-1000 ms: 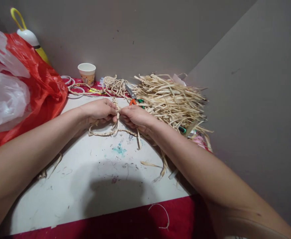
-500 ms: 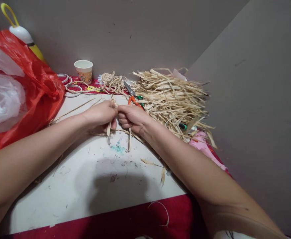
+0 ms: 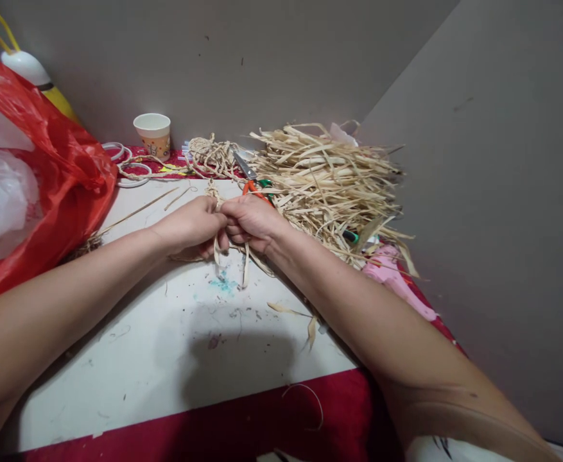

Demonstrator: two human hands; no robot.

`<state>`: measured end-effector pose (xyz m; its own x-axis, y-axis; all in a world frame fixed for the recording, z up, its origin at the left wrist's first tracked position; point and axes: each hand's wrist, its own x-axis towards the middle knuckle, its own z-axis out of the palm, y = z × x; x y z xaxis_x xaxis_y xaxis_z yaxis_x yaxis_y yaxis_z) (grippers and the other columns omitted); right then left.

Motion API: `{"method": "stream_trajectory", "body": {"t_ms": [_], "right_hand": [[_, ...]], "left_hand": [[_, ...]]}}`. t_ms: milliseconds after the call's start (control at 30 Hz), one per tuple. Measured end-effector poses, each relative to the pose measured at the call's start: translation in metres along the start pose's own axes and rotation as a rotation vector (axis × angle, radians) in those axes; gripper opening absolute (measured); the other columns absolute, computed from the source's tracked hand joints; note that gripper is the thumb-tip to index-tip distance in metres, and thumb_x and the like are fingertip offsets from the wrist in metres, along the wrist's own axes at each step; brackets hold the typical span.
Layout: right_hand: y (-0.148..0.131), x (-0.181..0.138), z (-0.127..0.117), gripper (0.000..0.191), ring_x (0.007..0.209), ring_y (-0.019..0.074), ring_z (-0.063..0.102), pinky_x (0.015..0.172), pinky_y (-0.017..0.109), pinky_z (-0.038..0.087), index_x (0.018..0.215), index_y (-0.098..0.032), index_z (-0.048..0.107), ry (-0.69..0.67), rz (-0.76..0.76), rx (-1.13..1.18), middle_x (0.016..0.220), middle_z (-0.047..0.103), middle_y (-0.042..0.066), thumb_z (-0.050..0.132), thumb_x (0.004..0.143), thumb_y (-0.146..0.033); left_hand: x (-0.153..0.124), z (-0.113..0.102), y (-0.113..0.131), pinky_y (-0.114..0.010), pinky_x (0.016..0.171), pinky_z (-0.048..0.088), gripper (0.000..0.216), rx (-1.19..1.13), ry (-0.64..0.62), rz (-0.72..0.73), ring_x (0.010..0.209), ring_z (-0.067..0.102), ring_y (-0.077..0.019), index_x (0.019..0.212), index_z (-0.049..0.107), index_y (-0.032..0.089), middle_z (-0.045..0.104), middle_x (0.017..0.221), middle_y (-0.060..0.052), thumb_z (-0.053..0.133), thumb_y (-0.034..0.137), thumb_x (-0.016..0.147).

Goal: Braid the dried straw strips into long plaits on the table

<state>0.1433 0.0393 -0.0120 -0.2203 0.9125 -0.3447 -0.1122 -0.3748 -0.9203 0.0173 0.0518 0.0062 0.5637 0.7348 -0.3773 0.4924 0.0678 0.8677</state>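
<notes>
My left hand (image 3: 199, 224) and my right hand (image 3: 252, 221) meet over the far part of a white board (image 3: 156, 359). Both are closed on pale, dry straw strips, with thumbs and fingers pinched together. A braided straw piece (image 3: 212, 190) shows just beyond the fingers. Loose ends of straw strips (image 3: 246, 266) hang below the hands onto the board. The exact grip point is hidden by my fingers. Orange-handled scissors (image 3: 250, 176) lie just past my right hand, their blades pointing away.
A pile of dry straw (image 3: 334, 179) lies at the back right, beside a coil of braided cord (image 3: 216, 154). A paper cup (image 3: 153, 136) stands at the back. On the left are a red plastic bag (image 3: 69, 160) and a yellow-white bottle (image 3: 28, 67). Pink cloth (image 3: 397, 282) lies right.
The view has shifted slightly, so the surroundings sit a little further left. My right hand has turned a little and its fingers have shifted against my left hand; the strip ends moved.
</notes>
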Motion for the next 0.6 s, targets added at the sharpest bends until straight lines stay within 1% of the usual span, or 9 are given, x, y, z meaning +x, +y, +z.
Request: {"method": "stream_trajectory", "body": {"t_ms": [100, 200, 267, 333, 433, 500, 600], "right_hand": [[-0.003, 0.000, -0.004, 0.029, 0.029, 0.0020, 0.017, 0.029, 0.014, 0.011, 0.051, -0.018, 0.034, -0.008, -0.020, 0.035, 0.034, 0.026, -0.009, 0.045, 0.075, -0.006], [-0.005, 0.000, -0.008, 0.027, 0.030, 0.0017, 0.015, 0.029, 0.013, 0.011, 0.054, -0.017, 0.036, -0.039, -0.008, 0.078, 0.036, 0.026, -0.010, 0.047, 0.077, -0.007], [-0.005, 0.000, -0.010, 0.027, 0.031, 0.0018, 0.015, 0.029, 0.013, 0.012, 0.055, -0.017, 0.036, -0.058, -0.004, 0.079, 0.038, 0.025, -0.010, 0.048, 0.077, -0.008], [-0.005, 0.000, -0.012, 0.026, 0.031, 0.0018, 0.015, 0.029, 0.013, 0.012, 0.056, -0.018, 0.036, -0.077, 0.003, 0.069, 0.039, 0.025, -0.010, 0.050, 0.077, -0.009], [-0.005, 0.001, -0.013, 0.020, 0.032, 0.0018, 0.015, 0.029, 0.012, 0.012, 0.060, -0.017, 0.042, -0.105, 0.033, 0.044, 0.039, 0.026, -0.011, 0.052, 0.076, -0.011], [-0.004, 0.001, -0.013, 0.014, 0.032, 0.0021, 0.014, 0.030, 0.012, 0.012, 0.064, -0.015, 0.047, -0.133, 0.052, 0.017, 0.039, 0.026, -0.011, 0.050, 0.077, -0.012], [-0.003, 0.002, -0.013, 0.011, 0.033, 0.0023, 0.012, 0.030, 0.013, 0.011, 0.068, -0.014, 0.051, -0.168, 0.079, -0.024, 0.039, 0.025, -0.011, 0.049, 0.078, -0.014]], "left_hand": [[-0.001, -0.014, 0.008, -0.022, 0.038, 0.037, 0.011, -0.106, -0.085, -0.046, 0.035, 0.048, -0.0098, 0.069, 0.057, 0.014, 0.065, 0.058, -0.007, 0.049, 0.019, 0.074], [-0.001, -0.029, 0.009, -0.024, 0.036, 0.036, 0.015, -0.164, -0.105, -0.080, 0.034, 0.048, -0.0108, 0.067, 0.058, 0.013, 0.068, 0.065, -0.011, 0.049, 0.023, 0.075], [0.001, -0.036, 0.006, -0.023, 0.036, 0.034, 0.015, -0.128, -0.108, -0.081, 0.035, 0.047, -0.0101, 0.066, 0.060, 0.012, 0.067, 0.065, -0.012, 0.052, 0.023, 0.074], [0.003, -0.042, 0.001, -0.022, 0.036, 0.031, 0.017, -0.067, -0.114, -0.065, 0.035, 0.046, -0.0091, 0.061, 0.061, 0.012, 0.064, 0.059, -0.010, 0.057, 0.024, 0.073], [0.006, -0.049, -0.005, -0.021, 0.036, 0.024, 0.019, 0.021, -0.124, -0.011, 0.033, 0.037, -0.0067, 0.059, 0.061, 0.014, 0.053, 0.045, -0.002, 0.061, 0.028, 0.072], [0.004, -0.055, -0.005, -0.021, 0.038, 0.023, 0.015, 0.155, -0.077, 0.042, 0.035, 0.034, -0.0062, 0.062, 0.065, 0.015, 0.049, 0.043, 0.002, 0.062, 0.027, 0.070], [-0.003, -0.062, 0.003, -0.020, 0.045, 0.030, 0.012, 0.454, 0.051, 0.090, 0.045, 0.043, -0.0083, 0.065, 0.069, 0.015, 0.055, 0.050, 0.001, 0.062, 0.024, 0.066]]}}
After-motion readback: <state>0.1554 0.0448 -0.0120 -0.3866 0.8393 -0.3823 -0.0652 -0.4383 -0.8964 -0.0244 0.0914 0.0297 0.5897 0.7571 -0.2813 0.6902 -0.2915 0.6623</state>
